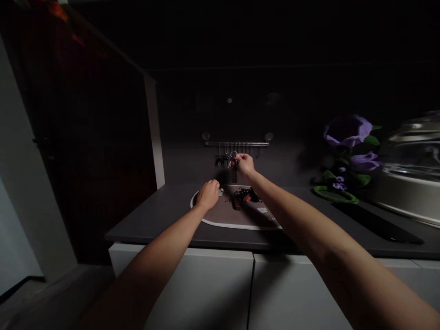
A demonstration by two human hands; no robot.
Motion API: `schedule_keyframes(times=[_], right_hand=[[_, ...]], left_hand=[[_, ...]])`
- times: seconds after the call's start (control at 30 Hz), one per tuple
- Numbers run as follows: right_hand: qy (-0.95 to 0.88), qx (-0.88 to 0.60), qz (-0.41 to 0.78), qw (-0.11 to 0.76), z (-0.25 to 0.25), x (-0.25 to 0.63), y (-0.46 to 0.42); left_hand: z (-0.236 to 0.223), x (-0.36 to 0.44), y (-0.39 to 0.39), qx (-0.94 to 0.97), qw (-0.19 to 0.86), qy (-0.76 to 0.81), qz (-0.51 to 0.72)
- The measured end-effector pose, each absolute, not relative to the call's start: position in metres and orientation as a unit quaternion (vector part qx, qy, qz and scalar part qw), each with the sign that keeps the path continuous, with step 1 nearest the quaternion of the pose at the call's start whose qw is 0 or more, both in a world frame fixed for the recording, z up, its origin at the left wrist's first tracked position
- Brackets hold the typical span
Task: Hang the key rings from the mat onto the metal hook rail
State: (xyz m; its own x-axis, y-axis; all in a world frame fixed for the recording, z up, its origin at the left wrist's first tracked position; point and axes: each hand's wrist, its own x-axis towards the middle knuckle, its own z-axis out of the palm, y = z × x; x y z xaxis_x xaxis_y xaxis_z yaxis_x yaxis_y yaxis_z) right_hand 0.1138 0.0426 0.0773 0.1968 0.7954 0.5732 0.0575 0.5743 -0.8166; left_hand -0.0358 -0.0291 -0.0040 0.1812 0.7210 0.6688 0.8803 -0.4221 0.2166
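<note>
My right hand (245, 164) is raised to a metal hook rail (237, 144) on the dark wall. Its fingers pinch a key ring with a hanging fob (234, 170). Another bunch of keys (222, 160) hangs from the rail just left of it. My left hand (208, 194) rests closed over the left part of an oval mat (237, 221) on the dark countertop, with a small round pale thing (221, 192) at its fingertips. A dark bunch of keys with red bits (245, 195) lies on the mat between my arms.
Purple artificial flowers with green leaves (347, 151) stand at the right on the counter, beside a large metal lidded pot (410, 176). White cabinet doors (220, 288) sit under the counter. A tall dark opening with a white frame (154, 133) is at the left. The scene is very dim.
</note>
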Motion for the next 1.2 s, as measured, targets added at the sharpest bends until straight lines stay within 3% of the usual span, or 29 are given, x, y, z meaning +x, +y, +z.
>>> schedule_keyframes(times=[0.33,0.63,1.2], right_hand=[[-0.450,-0.455,0.266,0.721,0.091,0.099,0.076],[-0.434,-0.507,0.235,0.706,0.087,0.096,0.085],[-0.489,-0.469,0.215,0.704,0.063,0.104,0.103]], left_hand=[[-0.005,-0.036,-0.027,-0.761,0.113,-0.526,-0.361],[-0.005,-0.037,-0.026,-0.747,0.111,-0.540,-0.372],[-0.006,-0.039,-0.020,-0.712,0.099,-0.574,-0.392]])
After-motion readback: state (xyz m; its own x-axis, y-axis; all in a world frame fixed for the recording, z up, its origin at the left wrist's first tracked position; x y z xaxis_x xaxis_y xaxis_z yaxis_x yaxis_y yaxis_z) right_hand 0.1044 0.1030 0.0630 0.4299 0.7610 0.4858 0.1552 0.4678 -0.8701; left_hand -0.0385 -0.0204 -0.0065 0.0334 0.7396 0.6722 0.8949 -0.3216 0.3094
